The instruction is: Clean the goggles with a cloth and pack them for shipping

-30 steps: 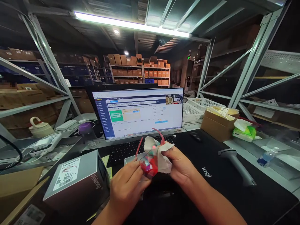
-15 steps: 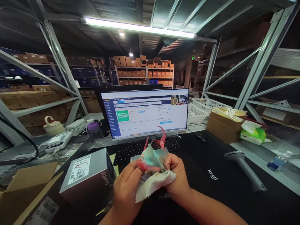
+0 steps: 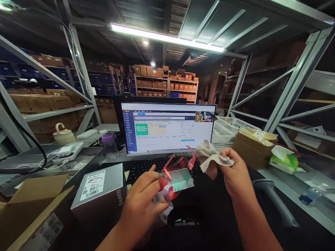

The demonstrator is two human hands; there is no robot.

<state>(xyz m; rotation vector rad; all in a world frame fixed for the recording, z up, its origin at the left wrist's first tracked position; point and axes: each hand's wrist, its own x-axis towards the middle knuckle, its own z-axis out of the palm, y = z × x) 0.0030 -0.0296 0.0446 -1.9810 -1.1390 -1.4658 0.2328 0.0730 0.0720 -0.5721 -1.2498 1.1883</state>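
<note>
Pink-framed wraparound sunglasses [image 3: 178,179] sit gripped in the left hand [image 3: 140,205], their long axis running crosswise toward the right hand [image 3: 231,170], which is nearer the upper pink arm tip and pinches a beige microfiber cloth [image 3: 210,158] just beside the lens!

The glasses [image 3: 178,179] sit in the left hand [image 3: 141,205], the cloth [image 3: 209,157] in the right hand [image 3: 231,170]. A box [image 3: 98,191] is left of the left hand, and a keyboard [image 3: 146,169] is behind it.
</note>
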